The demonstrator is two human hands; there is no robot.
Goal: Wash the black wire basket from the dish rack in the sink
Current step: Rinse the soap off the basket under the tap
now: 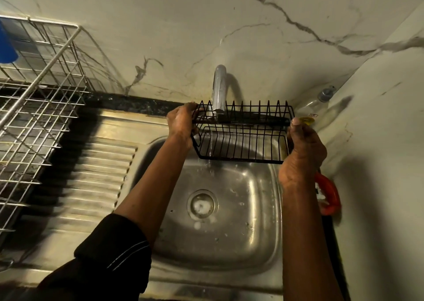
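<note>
1. Black wire basket [241, 137] hangs right of frame centre, above the sink [220, 209] and under the tap [219, 89], so the thin stream runs through its left part.
2. Left hand [181, 124] grasps the left end and right hand [302, 153] the right end, fingers curled round the wires.
3. Its long axis runs left to right across the frame; the opening seems tipped toward the person, probably so water drains.

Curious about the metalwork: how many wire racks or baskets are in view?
2: a black wire basket held over the steel sink, and a silver wire dish rack at left.
</note>
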